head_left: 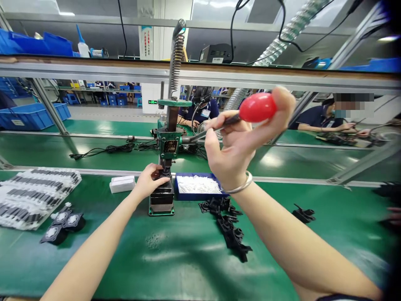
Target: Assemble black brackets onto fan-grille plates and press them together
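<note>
Across the foreground, a glossy green bench top (125,255), with streaks of glare, soft shadows and a patch of pale specks (153,241) just in front of the green hand press (171,144). In the raised, closed right hand (234,144), the press's lever (194,137), wrapped just below and around its red knob (258,107). At the foot of the press, under the ram, the left hand (147,182), with fingers and thumb about a small dark part (166,172); impossible to tell whether pinched or only touched. To the left of the press, two white blocks (123,184), a cluster of black round pieces with white tops (64,223), and a white tray (52,195) with rows of dark pieces. Just to the right, a blue tray (198,197) full of thin white pieces, then a straggling line of black plastic parts (232,234) and, well apart, another black part (303,213). Beyond the frame rail, a second green bench (103,128) with coiled black cables (119,148) and a blue crate (34,116) at left. Behind it, two seated co-workers in dark shirts, one with a badge (206,113). Overhead, a shelf (109,72) with blue bins (44,44), and a silvery ribbed duct (290,35); deeper in the room, a lit green sign (152,102).
</note>
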Action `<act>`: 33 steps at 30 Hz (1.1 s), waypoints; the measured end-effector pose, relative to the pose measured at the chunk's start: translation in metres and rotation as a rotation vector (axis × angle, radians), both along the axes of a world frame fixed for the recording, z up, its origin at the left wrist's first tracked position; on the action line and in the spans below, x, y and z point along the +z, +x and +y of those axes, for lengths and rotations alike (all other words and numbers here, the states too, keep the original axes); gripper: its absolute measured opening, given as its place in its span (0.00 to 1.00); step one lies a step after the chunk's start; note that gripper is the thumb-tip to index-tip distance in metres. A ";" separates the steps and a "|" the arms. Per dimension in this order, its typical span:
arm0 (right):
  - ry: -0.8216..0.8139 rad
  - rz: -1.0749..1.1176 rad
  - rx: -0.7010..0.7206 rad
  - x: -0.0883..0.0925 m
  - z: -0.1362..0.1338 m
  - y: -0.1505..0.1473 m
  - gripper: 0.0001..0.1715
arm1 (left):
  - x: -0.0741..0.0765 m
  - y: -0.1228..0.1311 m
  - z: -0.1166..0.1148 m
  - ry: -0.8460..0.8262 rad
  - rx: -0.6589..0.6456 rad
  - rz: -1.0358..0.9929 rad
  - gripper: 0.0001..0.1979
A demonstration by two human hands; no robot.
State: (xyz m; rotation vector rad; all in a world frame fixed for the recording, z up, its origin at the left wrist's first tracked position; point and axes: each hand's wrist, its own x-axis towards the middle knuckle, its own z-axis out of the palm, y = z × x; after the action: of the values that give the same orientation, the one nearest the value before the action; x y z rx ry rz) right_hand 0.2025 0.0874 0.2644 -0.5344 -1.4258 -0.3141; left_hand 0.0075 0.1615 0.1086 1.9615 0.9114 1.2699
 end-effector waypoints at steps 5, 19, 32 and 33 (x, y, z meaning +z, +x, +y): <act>-0.603 -0.141 0.082 -0.051 -0.033 0.009 0.47 | 0.007 0.015 -0.041 0.072 0.051 -0.003 0.14; -0.900 -0.115 -0.473 -0.165 -0.086 0.044 0.18 | -0.035 0.103 -0.108 0.489 0.070 0.137 0.22; -1.022 0.149 -1.119 -0.261 -0.096 0.315 0.15 | -0.128 0.113 -0.138 0.403 -0.248 0.418 0.22; -1.021 0.157 -1.123 -0.263 -0.095 0.325 0.15 | -0.129 0.113 -0.137 0.407 -0.266 0.432 0.22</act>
State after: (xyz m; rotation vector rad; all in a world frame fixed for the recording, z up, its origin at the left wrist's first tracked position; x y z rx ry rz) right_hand 0.5278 -0.0072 0.0012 -2.1505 -0.9132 -0.3840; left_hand 0.1206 0.0242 -0.0202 2.6455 0.5797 0.9454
